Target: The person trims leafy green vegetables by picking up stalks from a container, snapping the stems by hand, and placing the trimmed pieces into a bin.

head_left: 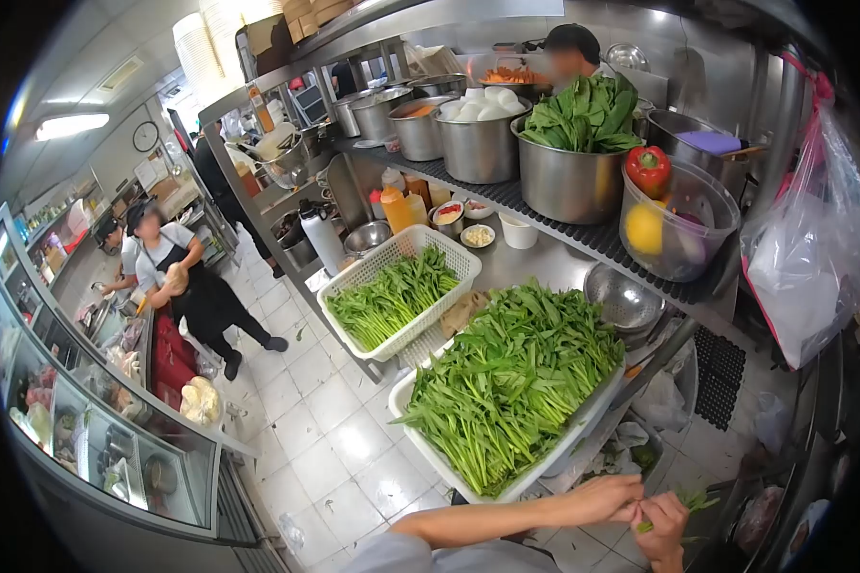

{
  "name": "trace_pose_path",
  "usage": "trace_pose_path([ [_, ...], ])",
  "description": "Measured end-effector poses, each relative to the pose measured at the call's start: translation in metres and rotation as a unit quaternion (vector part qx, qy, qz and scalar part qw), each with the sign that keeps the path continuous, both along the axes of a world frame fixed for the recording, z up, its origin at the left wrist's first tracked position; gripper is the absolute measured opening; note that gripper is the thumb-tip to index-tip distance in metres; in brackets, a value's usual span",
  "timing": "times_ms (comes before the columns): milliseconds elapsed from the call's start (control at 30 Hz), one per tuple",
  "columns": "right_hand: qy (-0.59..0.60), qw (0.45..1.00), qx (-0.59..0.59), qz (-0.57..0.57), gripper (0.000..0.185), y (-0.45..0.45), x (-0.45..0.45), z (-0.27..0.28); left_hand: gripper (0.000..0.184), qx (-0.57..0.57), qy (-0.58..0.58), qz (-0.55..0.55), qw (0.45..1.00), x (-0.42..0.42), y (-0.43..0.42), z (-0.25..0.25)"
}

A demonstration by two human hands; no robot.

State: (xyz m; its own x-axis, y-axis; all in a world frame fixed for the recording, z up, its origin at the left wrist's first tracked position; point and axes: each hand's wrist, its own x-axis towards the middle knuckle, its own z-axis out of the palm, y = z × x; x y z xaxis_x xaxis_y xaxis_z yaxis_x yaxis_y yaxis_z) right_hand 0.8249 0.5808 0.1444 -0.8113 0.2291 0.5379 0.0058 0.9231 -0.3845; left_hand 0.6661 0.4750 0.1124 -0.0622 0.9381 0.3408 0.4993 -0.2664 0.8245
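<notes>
At the lower right, my left hand (610, 498) is closed, its fingertips pinching greens beside the other hand. My right hand (661, 525) is wrapped round a small bunch of leafy greens (696, 500), whose leaves stick out to the right. Just above my forearm stands a large white basket (403, 390) heaped with long-stemmed green vegetables (511, 382). Behind it, a smaller white perforated basket (470, 265) holds more cut green stems (392, 298). Below the large basket's right end, a container of greens (640, 449) is partly hidden.
A metal shelf (583, 234) carries steel pots (569, 181) and a clear tub (678, 224) with peppers. A plastic bag (803, 229) hangs at right. One person (186, 272) stands at left; another (573, 53) is behind the shelf. A glass-front cooler (96, 420) stands at left.
</notes>
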Motion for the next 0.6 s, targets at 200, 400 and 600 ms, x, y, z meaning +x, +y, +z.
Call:
trace_pose_path([
  [200, 0.091, 0.994, 0.023, -0.049, 0.011, 0.025, 0.021, -0.015, 0.019, -0.015, -0.050, 0.052, 0.997, 0.011, 0.052, -0.017],
  [400, 0.120, 0.919, -0.258, -0.275, 0.014, 0.075, 0.050, -0.076, 0.021, 0.069, 0.185, 0.242, 0.950, -0.026, 0.014, 0.023],
  [600, 0.147, 0.756, -0.565, -0.294, 0.029, 0.091, 0.080, -0.152, 0.037, -0.193, 0.376, 0.241, 0.874, -0.099, -0.109, 0.025],
])
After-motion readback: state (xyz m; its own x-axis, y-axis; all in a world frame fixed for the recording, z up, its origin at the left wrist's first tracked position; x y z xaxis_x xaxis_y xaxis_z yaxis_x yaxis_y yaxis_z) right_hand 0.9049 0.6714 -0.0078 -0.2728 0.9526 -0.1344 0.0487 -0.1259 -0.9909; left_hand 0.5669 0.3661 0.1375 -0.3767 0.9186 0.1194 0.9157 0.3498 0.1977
